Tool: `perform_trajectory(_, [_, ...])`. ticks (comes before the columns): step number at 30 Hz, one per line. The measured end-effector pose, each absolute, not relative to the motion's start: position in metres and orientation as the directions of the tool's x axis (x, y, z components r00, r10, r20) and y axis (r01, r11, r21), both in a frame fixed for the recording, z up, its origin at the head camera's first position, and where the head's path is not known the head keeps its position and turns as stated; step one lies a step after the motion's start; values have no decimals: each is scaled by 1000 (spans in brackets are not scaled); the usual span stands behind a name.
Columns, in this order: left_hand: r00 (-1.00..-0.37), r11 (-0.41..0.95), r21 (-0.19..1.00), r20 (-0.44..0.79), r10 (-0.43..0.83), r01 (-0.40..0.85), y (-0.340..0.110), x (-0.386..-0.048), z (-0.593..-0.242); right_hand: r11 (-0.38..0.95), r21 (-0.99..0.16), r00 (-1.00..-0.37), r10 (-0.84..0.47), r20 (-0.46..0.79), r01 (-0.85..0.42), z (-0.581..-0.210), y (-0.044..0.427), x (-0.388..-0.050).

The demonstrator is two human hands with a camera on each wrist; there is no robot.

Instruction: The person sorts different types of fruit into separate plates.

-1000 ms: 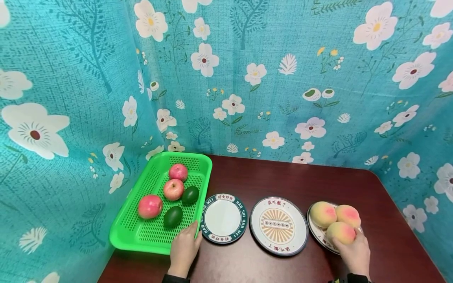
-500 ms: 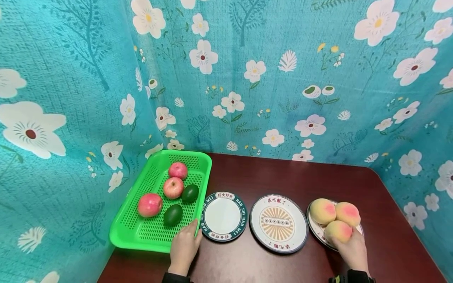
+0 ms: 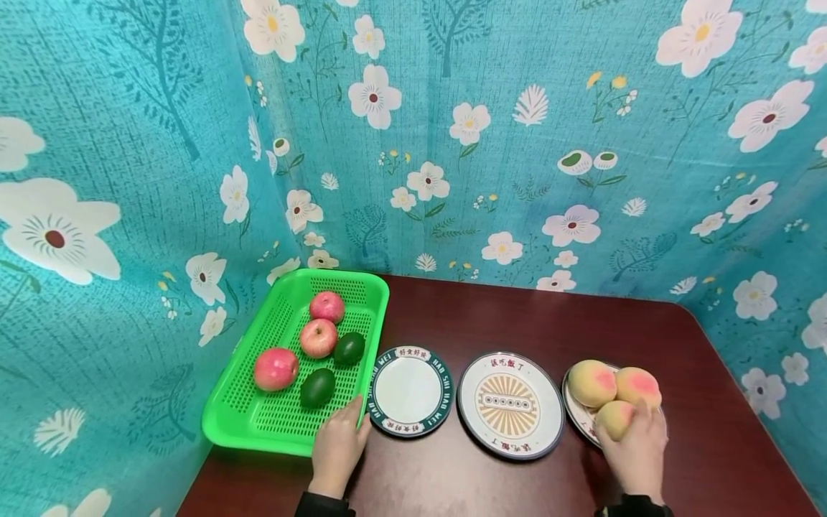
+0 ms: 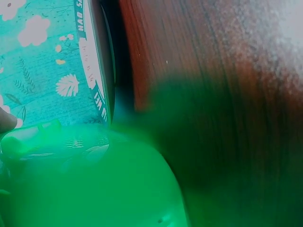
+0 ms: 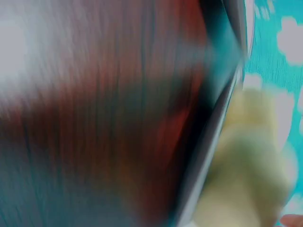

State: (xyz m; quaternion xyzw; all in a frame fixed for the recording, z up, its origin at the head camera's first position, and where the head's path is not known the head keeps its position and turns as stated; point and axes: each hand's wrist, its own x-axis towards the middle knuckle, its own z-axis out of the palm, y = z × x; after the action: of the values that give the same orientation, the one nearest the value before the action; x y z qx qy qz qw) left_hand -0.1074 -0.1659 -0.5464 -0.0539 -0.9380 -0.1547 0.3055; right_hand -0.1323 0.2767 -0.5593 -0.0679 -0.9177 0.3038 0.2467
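Three pinkish-yellow peaches, among them a rear left peach (image 3: 591, 383) and a rear right peach (image 3: 638, 388), are on the right-hand plate (image 3: 580, 418). My right hand (image 3: 634, 446) grips the front peach (image 3: 614, 421), its fingers covering that peach's right side. In the right wrist view a peach (image 5: 246, 175) is blurred beside the plate's rim. My left hand (image 3: 337, 446) holds the near right rim of the green basket (image 3: 258, 444); one fingertip shows at the left wrist view's left edge. Inside the basket lie red apples (image 3: 276, 369) and dark green avocados (image 3: 317, 388).
Between the basket and the peaches stand a green-rimmed plate (image 3: 410, 391) and a white plate with a sunburst pattern (image 3: 510, 406), both bare. The dark brown table (image 3: 478, 309) ends at a teal flowered cloth (image 3: 452, 143) at the back and sides.
My right hand has shifted slightly left and further over the front peach, hiding more of it. The left hand stays at the basket rim. The head view has tilted a little.
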Motion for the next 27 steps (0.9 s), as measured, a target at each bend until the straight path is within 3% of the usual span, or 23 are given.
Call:
perform_trajectory(2, [-803, 947, 254, 596, 8, 198, -167, -107, -546, 855, -499, -848, 158, 505, -138, -559, 256, -132])
perform_trajectory(5, [-795, 948, 247, 607, 9, 199, -167, -108, -546, 877, -388, -863, -58, 501, -284, -557, 222, -128])
perform_trajectory(10, [-794, 950, 247, 608, 4, 193, -167, -108, -548, 859, -370, -926, -262, 272, -352, -560, 177, -113])
perform_trajectory(17, [-802, 950, 237, 597, 24, 205, -166, -108, -545, 877, -358, -942, -336, 21, -320, -568, 157, -102])
perform_trajectory(23, [-874, 947, 243, 482, 69, 209, -170, -106, -529, 891, -296, -934, -357, 12, -344, -572, 155, -103])
perform_trajectory(27, [-945, 962, 213, 311, 98, 170, -181, -112, -501, 894, -273, -932, -362, 24, -355, -575, 156, -104])
